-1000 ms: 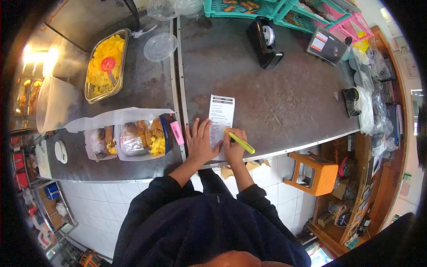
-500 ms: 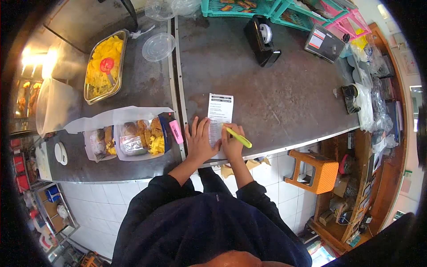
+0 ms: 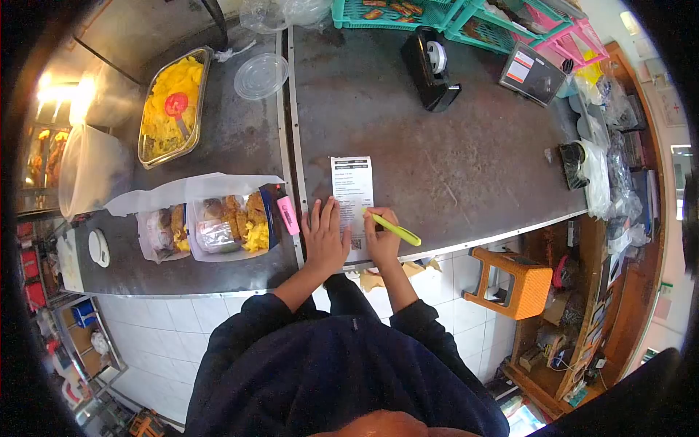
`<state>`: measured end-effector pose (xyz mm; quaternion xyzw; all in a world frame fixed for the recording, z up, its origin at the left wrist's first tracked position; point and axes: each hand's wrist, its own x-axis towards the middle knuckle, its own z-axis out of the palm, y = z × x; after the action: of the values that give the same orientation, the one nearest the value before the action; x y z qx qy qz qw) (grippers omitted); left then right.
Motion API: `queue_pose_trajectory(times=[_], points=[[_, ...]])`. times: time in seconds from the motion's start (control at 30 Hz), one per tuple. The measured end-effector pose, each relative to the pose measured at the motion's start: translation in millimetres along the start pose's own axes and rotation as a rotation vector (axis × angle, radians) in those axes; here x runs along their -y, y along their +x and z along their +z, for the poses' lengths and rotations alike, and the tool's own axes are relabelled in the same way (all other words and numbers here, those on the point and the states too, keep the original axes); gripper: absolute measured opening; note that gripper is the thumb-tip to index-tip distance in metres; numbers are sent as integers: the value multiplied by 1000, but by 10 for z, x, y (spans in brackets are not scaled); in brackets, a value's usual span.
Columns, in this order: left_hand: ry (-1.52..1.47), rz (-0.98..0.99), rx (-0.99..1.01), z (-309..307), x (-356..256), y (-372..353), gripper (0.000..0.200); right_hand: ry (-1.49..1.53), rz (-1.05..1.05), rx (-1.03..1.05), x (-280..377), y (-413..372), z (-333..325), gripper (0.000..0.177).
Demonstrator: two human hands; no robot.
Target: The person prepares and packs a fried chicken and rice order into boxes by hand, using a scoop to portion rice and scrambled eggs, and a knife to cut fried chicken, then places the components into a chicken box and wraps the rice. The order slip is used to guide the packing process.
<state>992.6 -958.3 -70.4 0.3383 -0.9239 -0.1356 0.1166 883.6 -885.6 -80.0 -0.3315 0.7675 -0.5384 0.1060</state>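
A printed receipt [image 3: 352, 182] lies on the dark counter just in front of me. My left hand [image 3: 325, 237] rests flat along its left edge, fingers stretched out. In my right hand [image 3: 383, 237] is a yellow-green highlighter [image 3: 402, 232], its tip at the right side of the receipt's lower half. A small yellow mark shows on the paper near that tip. To the left of my left hand lies a pink highlighter [image 3: 287, 215]. Beside it stand two open paper boxes [image 3: 256, 218] with fried pieces, yellow food and a wrapped bundle.
Farther left is a tray of yellow food [image 3: 175, 80] with a red scoop, near a clear round lid [image 3: 261, 76]. A black tape dispenser [image 3: 426, 69], a tilted screen [image 3: 531, 73] and green baskets [image 3: 397, 13] stand at the back. An orange stool [image 3: 520, 286] is below the counter's front edge.
The receipt has shifted a little left and turned slightly. My left hand's thumb has drawn in toward the palm side, and the highlighter in my right hand has moved slightly right.
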Motion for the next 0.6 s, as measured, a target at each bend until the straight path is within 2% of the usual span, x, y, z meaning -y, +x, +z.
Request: queue_pose_trajectory(times=[0.2,0.3,0.4,0.6], points=[[-91,82,22,-92,150,67,54,-150,-62,-86,-35,-28,26,6],[-82,80,23,-88,140,70,53,-191,-126,2,-105,-34,33,4],[-81,79,15,-74,147,73,53,-219,-48,-6,-18,-14,23,4],[-77,82,19,-83,155,69,53,-204,-43,-65,-48,-23,32,4]])
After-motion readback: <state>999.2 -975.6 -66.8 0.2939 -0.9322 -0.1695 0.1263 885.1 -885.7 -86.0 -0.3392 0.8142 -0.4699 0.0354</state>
